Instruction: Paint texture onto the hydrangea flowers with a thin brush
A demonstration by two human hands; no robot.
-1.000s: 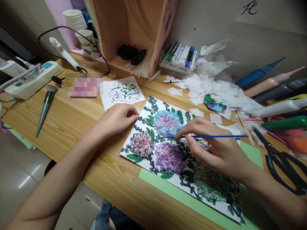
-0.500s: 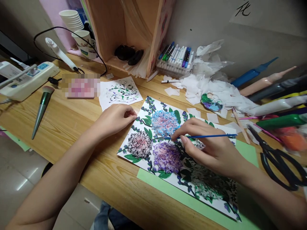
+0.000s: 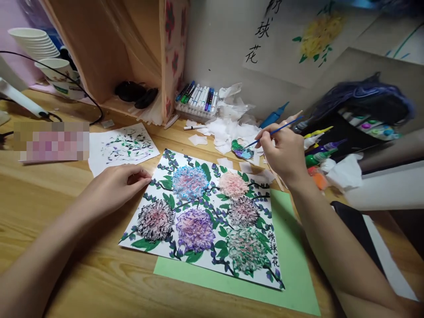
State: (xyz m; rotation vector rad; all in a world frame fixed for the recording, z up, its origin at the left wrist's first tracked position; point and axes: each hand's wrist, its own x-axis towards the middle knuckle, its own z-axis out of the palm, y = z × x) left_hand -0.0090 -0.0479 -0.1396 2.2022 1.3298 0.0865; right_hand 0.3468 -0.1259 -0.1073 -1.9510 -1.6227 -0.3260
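My right hand (image 3: 281, 152) is closed around a thin blue paintbrush (image 3: 286, 125). The brush tip meets a small palette (image 3: 242, 149) smeared with green, purple and light blue paint. Below lies a white sheet, the flower painting (image 3: 217, 245), with raised blue, pink, black, purple and green blossoms, painted leaves and vines, and black characters at its right edge. My left hand (image 3: 115, 185) rests on the table with fingers curled, thumb and forefinger pinching the painting's left edge. Under the painting, a light green sheet (image 3: 289, 282) sticks out at the front and right.
A paint-spotted paper (image 3: 129, 143) lies behind my left hand. Paper scraps (image 3: 228, 132) and a box of markers (image 3: 197, 101) stand at the back. Paper cups (image 3: 54, 73) and a wooden box (image 3: 115, 53) are at the left. Paint tubes (image 3: 323, 152) lie at the right.
My right hand has moved from over the painting back to the palette, brush still held. My left hand stays at the painting's edge. The view has swung right.
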